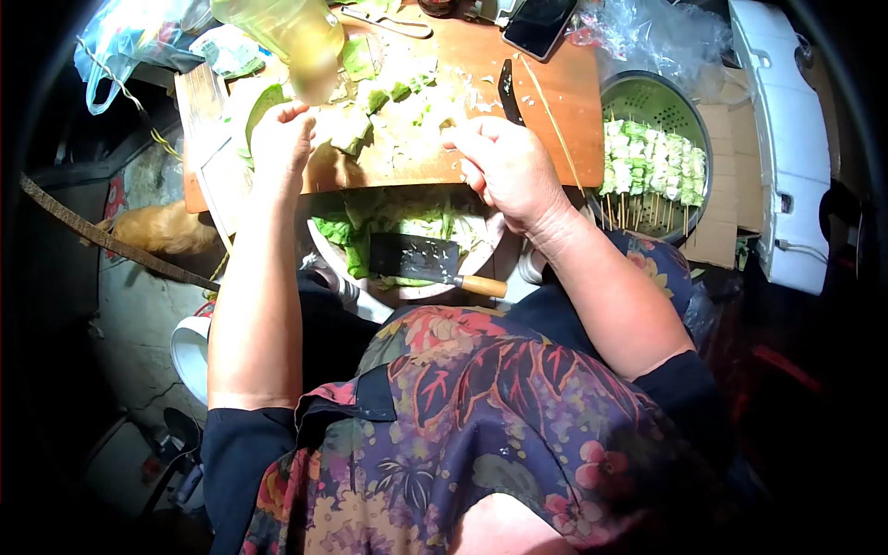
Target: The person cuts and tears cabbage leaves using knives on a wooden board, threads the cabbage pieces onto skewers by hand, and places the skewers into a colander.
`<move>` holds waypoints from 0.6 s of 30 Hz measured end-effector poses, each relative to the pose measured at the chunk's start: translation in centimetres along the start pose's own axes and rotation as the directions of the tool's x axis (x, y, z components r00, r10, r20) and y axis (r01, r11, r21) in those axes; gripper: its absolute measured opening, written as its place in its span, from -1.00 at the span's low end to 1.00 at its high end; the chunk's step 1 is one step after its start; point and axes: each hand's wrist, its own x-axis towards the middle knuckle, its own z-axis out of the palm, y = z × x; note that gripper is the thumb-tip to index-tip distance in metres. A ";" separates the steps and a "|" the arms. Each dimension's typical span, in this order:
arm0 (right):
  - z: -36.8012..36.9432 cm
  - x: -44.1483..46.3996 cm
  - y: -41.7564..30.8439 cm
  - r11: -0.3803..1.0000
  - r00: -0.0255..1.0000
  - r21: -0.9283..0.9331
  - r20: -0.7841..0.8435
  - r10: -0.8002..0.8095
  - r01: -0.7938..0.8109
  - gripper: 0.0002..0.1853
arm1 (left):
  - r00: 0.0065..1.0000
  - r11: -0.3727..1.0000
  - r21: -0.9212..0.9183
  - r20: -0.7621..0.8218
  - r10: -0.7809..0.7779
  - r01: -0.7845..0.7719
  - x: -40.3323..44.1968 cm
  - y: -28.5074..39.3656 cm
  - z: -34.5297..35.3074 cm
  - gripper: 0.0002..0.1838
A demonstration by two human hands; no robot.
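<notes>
My left hand (285, 139) is over the left part of the wooden board (573, 102), beside a green leaf (265, 109). Its fingers are curled together, and overexposure hides what they may hold. To the right, my right hand (504, 166) hangs at the board's near edge with thumb and forefinger pinched; anything between them is too small to tell. Pale green cabbage pieces (398, 116) lie between the hands. Below the board, a cleaver (416, 257) with a wooden handle rests across a bowl of leaves (347, 231). A black knife (510, 92) lies near my right hand.
A green colander (661, 88) at the right holds skewered cabbage (652, 157). A phone (538, 26) lies at the board's far edge, with plastic bags at both far corners. A thin stick (553, 120) crosses the board. A white bucket (190, 356) stands at lower left.
</notes>
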 end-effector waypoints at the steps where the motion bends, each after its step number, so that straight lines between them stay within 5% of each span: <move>1: 0.1 0.0 -0.1 0.999 1.000 -0.038 0.001 -0.003 0.003 -0.79 | 0.999 0.991 0.126 -0.004 -0.043 0.043 0.2 -0.2 -0.3 -0.69; 5: 0.3 -0.2 -0.6 0.999 1.000 -0.046 0.011 0.022 -0.021 -0.79 | 0.992 0.889 0.458 0.111 -0.055 -0.002 1.2 -2.9 0.7 -0.57; 8: 0.5 -0.1 -0.7 0.999 0.999 -0.040 0.040 0.019 -0.017 -0.79 | 0.974 0.895 0.445 0.183 -0.131 0.037 0.4 -1.7 1.9 -0.54; 10: 0.5 -0.2 -0.7 0.998 0.998 -0.061 0.054 0.008 -0.005 -0.79 | 0.955 0.860 0.420 0.195 0.224 -0.288 1.6 -3.4 2.5 -0.52; 13: 0.4 -0.3 -0.7 0.998 0.997 -0.057 0.067 0.023 -0.019 -0.78 | 0.949 0.718 0.622 0.243 0.203 -0.313 2.7 -3.5 2.6 -0.53; 18: 0.7 -0.6 -1.1 0.997 0.997 -0.066 0.069 0.040 -0.035 -0.77 | 0.954 0.796 0.552 0.281 0.103 -0.249 1.2 -0.5 3.6 -0.59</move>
